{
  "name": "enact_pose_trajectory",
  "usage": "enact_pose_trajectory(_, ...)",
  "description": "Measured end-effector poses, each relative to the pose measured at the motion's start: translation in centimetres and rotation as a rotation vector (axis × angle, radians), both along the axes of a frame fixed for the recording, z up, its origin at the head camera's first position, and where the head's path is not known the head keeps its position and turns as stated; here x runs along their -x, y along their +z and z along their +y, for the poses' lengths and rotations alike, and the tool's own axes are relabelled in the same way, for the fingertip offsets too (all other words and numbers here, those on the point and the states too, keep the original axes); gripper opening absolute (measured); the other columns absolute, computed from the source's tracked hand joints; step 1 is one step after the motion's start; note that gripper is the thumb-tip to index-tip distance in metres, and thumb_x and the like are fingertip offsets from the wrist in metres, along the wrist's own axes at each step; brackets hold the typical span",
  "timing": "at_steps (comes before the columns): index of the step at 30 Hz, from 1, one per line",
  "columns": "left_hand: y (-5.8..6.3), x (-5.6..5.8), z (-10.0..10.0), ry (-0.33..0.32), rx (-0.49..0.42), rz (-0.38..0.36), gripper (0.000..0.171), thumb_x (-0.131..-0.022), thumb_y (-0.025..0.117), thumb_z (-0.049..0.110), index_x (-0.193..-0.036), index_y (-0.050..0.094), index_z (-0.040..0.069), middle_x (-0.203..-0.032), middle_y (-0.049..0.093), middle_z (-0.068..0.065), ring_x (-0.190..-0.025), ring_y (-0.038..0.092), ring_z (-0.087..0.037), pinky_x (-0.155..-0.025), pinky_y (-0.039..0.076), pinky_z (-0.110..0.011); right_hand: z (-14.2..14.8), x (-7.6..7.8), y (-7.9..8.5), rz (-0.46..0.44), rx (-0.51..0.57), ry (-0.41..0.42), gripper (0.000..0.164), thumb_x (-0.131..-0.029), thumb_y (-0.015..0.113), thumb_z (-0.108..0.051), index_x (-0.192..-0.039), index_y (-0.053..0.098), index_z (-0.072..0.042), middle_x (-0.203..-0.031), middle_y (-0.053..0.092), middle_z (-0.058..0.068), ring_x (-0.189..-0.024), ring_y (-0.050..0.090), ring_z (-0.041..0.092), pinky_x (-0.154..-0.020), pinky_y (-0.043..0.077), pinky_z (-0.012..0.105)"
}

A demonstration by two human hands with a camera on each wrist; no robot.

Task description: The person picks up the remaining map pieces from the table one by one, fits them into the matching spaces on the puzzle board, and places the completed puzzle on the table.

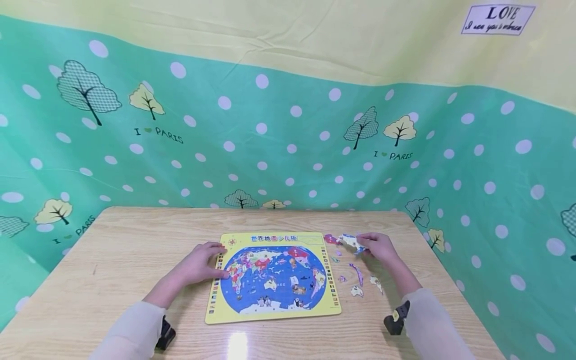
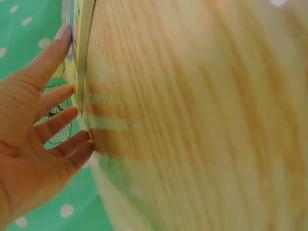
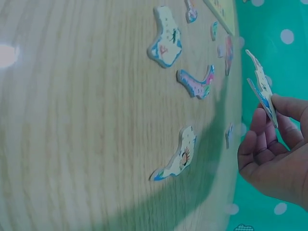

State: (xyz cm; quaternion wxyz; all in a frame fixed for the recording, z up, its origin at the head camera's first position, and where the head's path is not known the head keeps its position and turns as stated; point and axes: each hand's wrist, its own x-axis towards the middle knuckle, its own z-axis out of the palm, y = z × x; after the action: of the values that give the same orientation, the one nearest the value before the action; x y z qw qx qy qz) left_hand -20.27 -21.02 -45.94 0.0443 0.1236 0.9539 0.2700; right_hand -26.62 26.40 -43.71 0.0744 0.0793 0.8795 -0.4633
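A yellow-bordered world map puzzle board [image 1: 216,315] lies flat on the table, with printed characters along its top. My left hand [image 1: 208,261] is at its left side; in the left wrist view the thumb rests on the board and the spread fingers touch near its edge [image 2: 86,43]. To the right of the board and above the table, my right hand [image 1: 380,246] pinches a white and blue puzzle piece [image 3: 262,86] between thumb and fingers. A pink piece [image 1: 331,239] lies just beyond the board's upper right corner, beside the held one.
Several loose pieces lie right of the board on the wooden table [image 1: 135,240], among them a purple strip [image 1: 357,274], a white piece [image 1: 357,291] and a curved cream piece [image 3: 183,154]. A green dotted cloth [image 1: 279,185] hangs behind the table.
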Motion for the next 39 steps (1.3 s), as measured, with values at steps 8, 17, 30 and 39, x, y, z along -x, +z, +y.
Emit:
enact_pose_trajectory(8,-0.1,0.0,0.0,-0.012,0.002,-0.013,0.086,-0.061,0.08,0.051,-0.128,0.054,0.002,-0.14,0.043,-0.023,-0.125,0.04,-0.046,-0.105,0.034,-0.061,-0.5,0.0,0.3,-0.003,-0.001,0.001,0.036,-0.092,0.057,-0.022,-0.12,0.058,0.0,-0.097,0.064,0.008,-0.08,0.06,0.02,-0.072,0.052,0.031)
enact_pose_trajectory(17,0.3,-0.1,0.3,-0.003,-0.003,-0.031,0.087,-0.06,0.082,0.047,-0.127,0.054,0.0,-0.139,0.043,-0.024,-0.126,0.039,-0.047,-0.106,0.033,-0.061,-1.2,-0.1,0.5,0.0,-0.005,0.003,0.035,-0.091,0.057,-0.021,-0.12,0.058,0.0,-0.097,0.065,0.009,-0.078,0.059,0.018,-0.071,0.052,0.031)
enact_pose_trajectory(30,0.4,-0.2,0.3,-0.01,-0.001,-0.024,0.086,-0.06,0.082,0.046,-0.127,0.054,0.001,-0.138,0.044,-0.024,-0.125,0.04,-0.047,-0.105,0.033,-0.061,-2.4,0.5,0.4,0.015,0.007,0.031,0.034,-0.09,0.059,-0.023,-0.118,0.06,-0.002,-0.095,0.065,0.008,-0.081,0.061,0.022,-0.071,0.053,0.032)
enact_pose_trajectory(39,0.4,-0.2,0.3,-0.013,-0.006,-0.019,0.085,-0.061,0.082,0.046,-0.127,0.054,0.0,-0.138,0.044,-0.025,-0.126,0.039,-0.048,-0.105,0.033,-0.062,-3.4,0.6,0.6,0.006,0.01,0.044,0.033,-0.09,0.059,-0.023,-0.117,0.061,-0.003,-0.097,0.065,0.009,-0.081,0.061,0.02,-0.073,0.053,0.033)
